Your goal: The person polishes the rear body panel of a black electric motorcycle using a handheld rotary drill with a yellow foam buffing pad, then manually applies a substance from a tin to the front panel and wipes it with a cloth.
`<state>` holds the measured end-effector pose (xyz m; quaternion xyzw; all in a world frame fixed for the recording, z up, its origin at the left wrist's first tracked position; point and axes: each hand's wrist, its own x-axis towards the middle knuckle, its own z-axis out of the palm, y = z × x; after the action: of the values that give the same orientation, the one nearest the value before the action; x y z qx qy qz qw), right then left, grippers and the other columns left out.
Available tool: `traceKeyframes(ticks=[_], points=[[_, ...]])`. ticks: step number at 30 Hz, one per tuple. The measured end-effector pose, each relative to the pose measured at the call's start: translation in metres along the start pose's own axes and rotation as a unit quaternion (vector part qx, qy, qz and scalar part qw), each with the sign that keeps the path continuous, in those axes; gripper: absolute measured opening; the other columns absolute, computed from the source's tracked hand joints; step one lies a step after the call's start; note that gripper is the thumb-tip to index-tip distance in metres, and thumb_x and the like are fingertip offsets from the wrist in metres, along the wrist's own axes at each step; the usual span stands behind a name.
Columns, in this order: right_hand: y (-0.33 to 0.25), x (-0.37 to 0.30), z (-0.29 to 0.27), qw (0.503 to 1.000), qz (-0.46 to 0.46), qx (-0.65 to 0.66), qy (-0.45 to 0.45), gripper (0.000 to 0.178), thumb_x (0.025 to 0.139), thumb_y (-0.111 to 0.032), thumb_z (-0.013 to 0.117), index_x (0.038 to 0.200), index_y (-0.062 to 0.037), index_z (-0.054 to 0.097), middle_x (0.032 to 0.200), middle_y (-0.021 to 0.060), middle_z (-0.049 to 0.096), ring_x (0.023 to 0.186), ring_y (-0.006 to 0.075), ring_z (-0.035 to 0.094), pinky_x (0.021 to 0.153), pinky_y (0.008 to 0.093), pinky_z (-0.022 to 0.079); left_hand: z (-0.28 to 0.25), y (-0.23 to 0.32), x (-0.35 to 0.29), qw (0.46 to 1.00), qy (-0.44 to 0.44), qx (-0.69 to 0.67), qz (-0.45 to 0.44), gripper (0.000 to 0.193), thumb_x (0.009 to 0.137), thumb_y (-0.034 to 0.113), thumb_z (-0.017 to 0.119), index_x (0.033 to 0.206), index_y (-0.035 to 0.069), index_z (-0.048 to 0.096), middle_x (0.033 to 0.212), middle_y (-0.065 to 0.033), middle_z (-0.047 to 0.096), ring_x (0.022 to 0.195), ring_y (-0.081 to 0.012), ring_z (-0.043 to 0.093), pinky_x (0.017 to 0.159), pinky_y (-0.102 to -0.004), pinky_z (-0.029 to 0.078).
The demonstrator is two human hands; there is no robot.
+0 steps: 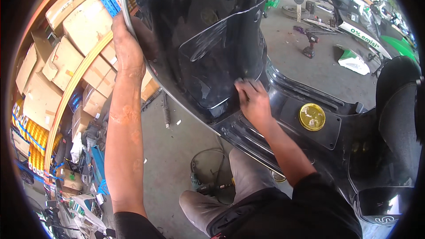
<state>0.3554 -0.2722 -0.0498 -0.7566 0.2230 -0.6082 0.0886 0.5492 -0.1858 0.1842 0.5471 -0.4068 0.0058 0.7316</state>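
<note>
Left of the black scooter's front shield (212, 31), cardboard boxes (75, 40) stood stacked. The left hand (126, 46) clutched the shield's chrome-trimmed left edge. The right hand (253, 99), well apart from it, pressed curled fingers at the shield's lower right corner. Right of the shield sat a yellow round cap (312, 117) on the footboard.

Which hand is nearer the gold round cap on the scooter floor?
Right. The right hand is on the floorboard, just left of the gold cap; the left hand grips the front panel's edge, far up-left.
</note>
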Motion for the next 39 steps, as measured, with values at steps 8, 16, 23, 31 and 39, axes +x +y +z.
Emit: traceKeyframes(ticks=[8, 16, 23, 31, 39], points=[[-0.033, -0.054, -0.047, 0.844, 0.431, 0.307, -0.087, 0.024, 0.088, -0.01, 0.066, 0.111, -0.0033, 0.063, 0.096, 0.0108, 0.067, 0.082, 0.0252, 0.065, 0.077, 0.0374, 0.053, -0.012, -0.039, 0.026, 0.984, 0.049, 0.083, 0.149, 0.056, 0.099, 0.045, 0.037, 0.119, -0.003, 0.058, 0.115, -0.0138, 0.049, 0.107, -0.0249, 0.049, 0.099, -0.0346, 0.036], [-0.04, -0.084, -0.069, 0.298, 0.625, 0.72, -0.044, 0.046, 0.091, -0.041, 0.062, 0.121, -0.0055, 0.058, 0.117, 0.0157, 0.062, 0.1, 0.0311, 0.063, 0.088, 0.0446, 0.052, -0.017, -0.033, 0.023, 0.999, 0.012, -0.031, 0.035, 0.046, 0.101, 0.042, 0.036, 0.117, 0.004, 0.056, 0.108, -0.0068, 0.059, 0.102, -0.0183, 0.057, 0.091, -0.0309, 0.046], [-0.093, 0.008, -0.046, 0.851, 0.321, 0.414, 0.045, 0.046, 0.076, -0.011, 0.081, 0.117, -0.0022, 0.06, 0.106, 0.0081, 0.062, 0.102, 0.0158, 0.06, 0.089, 0.0314, 0.048, -0.028, -0.029, 0.028, 0.998, 0.035, -0.023, 0.048, 0.042, 0.101, 0.038, 0.036, 0.115, 0.005, 0.056, 0.108, -0.0072, 0.06, 0.102, -0.0183, 0.058, 0.09, -0.0315, 0.047], [-0.079, 0.102, 0.029, 0.922, 0.096, 0.138, 0.348, 0.028, 0.078, -0.003, 0.073, 0.106, -0.005, 0.069, 0.104, 0.0132, 0.063, 0.089, 0.0286, 0.063, 0.075, 0.0357, 0.054, 0.002, -0.002, -0.004, 0.999, 0.035, -0.025, -0.002, 0.042, 0.101, 0.038, 0.035, 0.114, 0.005, 0.057, 0.106, -0.0079, 0.06, 0.1, -0.0193, 0.058, 0.089, -0.0314, 0.047], [-0.071, 0.113, 0.013, 0.956, -0.002, 0.092, 0.278, 0.015, 0.081, -0.001, 0.071, 0.095, -0.0025, 0.066, 0.09, 0.0147, 0.065, 0.081, 0.0338, 0.063, 0.072, 0.039, 0.052, -0.008, -0.008, 0.002, 0.999, 0.004, -0.054, 0.001, 0.039, 0.101, 0.037, 0.034, 0.111, 0.006, 0.056, 0.105, -0.0076, 0.06, 0.101, -0.0194, 0.058, 0.088, -0.0328, 0.049]])
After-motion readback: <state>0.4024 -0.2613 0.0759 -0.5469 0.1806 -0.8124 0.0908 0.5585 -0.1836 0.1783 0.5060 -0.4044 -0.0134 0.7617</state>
